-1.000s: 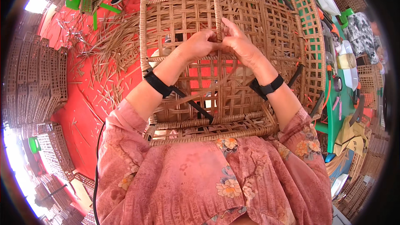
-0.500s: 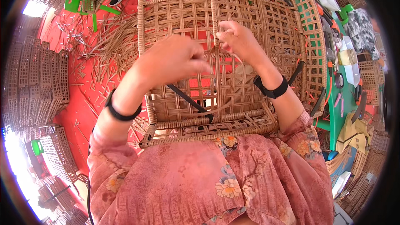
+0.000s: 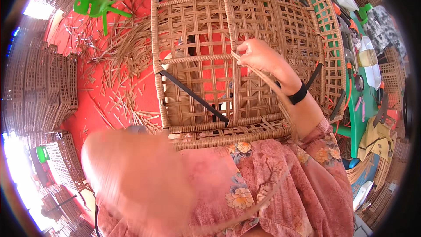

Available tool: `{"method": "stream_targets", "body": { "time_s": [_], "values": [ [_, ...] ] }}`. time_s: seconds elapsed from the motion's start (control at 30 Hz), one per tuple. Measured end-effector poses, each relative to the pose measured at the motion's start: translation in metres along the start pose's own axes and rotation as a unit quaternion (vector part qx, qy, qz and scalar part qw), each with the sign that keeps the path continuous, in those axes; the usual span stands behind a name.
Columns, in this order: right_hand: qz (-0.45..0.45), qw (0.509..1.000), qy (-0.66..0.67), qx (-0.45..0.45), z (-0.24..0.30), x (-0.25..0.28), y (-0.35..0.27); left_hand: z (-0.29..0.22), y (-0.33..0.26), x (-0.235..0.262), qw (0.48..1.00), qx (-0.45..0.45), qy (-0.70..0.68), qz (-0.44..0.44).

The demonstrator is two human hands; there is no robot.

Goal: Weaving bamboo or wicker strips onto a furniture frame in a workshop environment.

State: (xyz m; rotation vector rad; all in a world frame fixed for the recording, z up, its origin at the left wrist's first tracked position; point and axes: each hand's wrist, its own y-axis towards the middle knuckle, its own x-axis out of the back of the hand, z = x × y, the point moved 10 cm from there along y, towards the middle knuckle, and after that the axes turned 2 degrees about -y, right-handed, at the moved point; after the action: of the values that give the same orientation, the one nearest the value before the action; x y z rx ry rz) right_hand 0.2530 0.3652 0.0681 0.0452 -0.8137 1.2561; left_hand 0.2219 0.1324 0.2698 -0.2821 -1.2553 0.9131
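A large brown woven cane panel [image 3: 210,68], with rope-wrapped ribs and black diagonal struts, stands in front of my body. My right hand [image 3: 261,55] is at its central wrapped rib [image 3: 227,11], thumb and fingers pinched on a thin cane strip [image 3: 275,88]. From there the strip runs down beside my right forearm, and a blurred length curves low across my shirt toward the left. Low at the left, close to my chest, my left hand [image 3: 147,184] is heavily smeared by motion, so its fingers cannot be made out.
Loose cane strips [image 3: 125,46] litter the red floor, with a green plastic chair [image 3: 94,6] at the far left. Stacked woven baskets [image 3: 39,87] line the left side. On the right, a green table [image 3: 357,123] carries tools, a tape roll [image 3: 359,83] and a plastic container [image 3: 368,57].
My left hand has swung from the panel down and left toward my chest. My right hand has shifted slightly down and right. More of the cane strip now shows, stretched into a long loop.
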Motion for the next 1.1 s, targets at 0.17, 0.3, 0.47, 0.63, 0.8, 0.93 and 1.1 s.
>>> {"method": "stream_targets", "body": {
  "time_s": [0.17,0.3,0.47,0.63,0.8,0.93,1.1],
  "values": [
    [-0.003,1.0,-0.027,-0.013,0.021,-0.001,-0.003,-0.007,0.165,0.003,0.737,-0.283,-0.588,-0.177],
    [-0.022,0.998,-0.048,0.024,0.014,0.013,-0.004,-0.028,0.242,-0.007,0.774,-0.222,-0.535,-0.256],
    [0.033,0.995,0.074,-0.065,0.004,0.008,-0.02,-0.069,0.265,-0.007,0.827,-0.235,-0.48,-0.177],
    [0.073,0.99,0.1,-0.066,0.006,-0.002,-0.02,-0.08,0.297,-0.019,0.733,-0.26,-0.624,-0.073],
    [0.07,0.992,0.103,-0.03,0.03,-0.01,-0.021,-0.08,0.305,-0.022,0.717,-0.242,-0.649,-0.08],
    [0.092,0.98,0.177,-0.01,0.017,-0.015,-0.021,-0.082,0.309,-0.027,0.678,-0.255,-0.688,-0.046],
    [0.103,0.989,0.103,0.02,0.024,-0.021,-0.016,-0.068,0.318,-0.017,0.579,-0.193,-0.791,-0.051]
  ]
}}
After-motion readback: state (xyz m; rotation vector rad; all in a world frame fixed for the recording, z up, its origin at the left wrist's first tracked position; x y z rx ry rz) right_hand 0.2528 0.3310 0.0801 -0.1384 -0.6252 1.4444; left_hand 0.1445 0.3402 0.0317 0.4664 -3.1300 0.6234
